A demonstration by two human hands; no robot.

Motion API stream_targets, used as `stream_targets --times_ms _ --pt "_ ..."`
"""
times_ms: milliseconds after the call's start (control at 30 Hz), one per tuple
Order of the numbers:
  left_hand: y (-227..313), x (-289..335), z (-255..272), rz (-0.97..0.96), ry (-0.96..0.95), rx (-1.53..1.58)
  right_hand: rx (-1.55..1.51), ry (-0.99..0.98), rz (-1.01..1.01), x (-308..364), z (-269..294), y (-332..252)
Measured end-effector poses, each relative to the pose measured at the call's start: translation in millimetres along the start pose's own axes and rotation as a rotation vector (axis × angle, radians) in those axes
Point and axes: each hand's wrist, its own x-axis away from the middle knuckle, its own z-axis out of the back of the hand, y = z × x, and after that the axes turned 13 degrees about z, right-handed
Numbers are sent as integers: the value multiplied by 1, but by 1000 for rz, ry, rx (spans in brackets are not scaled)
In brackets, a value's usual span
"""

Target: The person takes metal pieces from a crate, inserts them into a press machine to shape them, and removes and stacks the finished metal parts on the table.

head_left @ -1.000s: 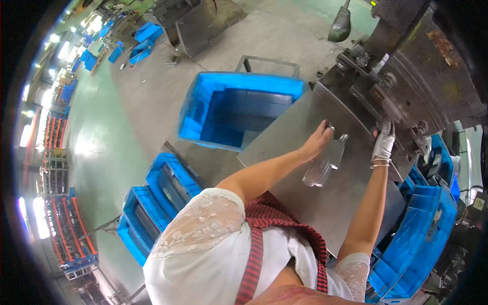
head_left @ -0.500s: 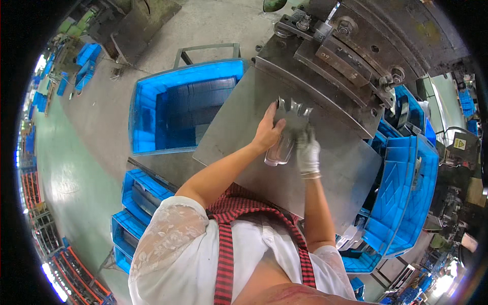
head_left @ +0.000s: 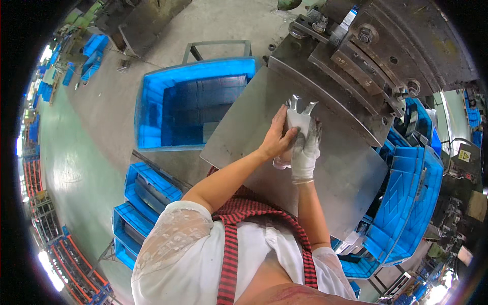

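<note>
A shiny metal part [head_left: 300,118] with two curved prongs at its far end is held between my two hands above a flat steel plate [head_left: 244,122]. My bare left hand [head_left: 277,137] grips its left edge, fingers along the side and thumb on the near end. On the right side, my right hand [head_left: 307,151], in a white glove with greyed fingers, is closed around the part's lower right edge. Beneath my hands lies a clear, pinkish, bottle-like thing [head_left: 280,162], mostly hidden by them.
Beyond the plate stands a heavy machine with a bolted die [head_left: 351,66]. A large blue bin [head_left: 198,66] holding dark flat pieces is at the left. Smaller blue bins [head_left: 145,190] sit nearer on the left, and more blue bins [head_left: 401,203] are stacked at the right.
My gloved hand, blurred by motion before, is now steady against the metal part. The part has tilted and shows a bright face. My hands now cover more of the bottle-like thing.
</note>
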Motion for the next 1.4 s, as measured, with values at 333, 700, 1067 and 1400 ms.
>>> stream_targets --times_ms 333,700,1067,1400 --pt "-3 5 3 324 -20 154 -381 -99 -437 11 -10 1" --pt "-9 23 -12 117 -11 131 -260 -46 -124 7 -8 0" --pt "-136 -44 300 426 1017 -581 -794 263 -618 18 19 44" --pt "-205 -63 315 1082 700 -428 -522 335 -682 9 17 40"
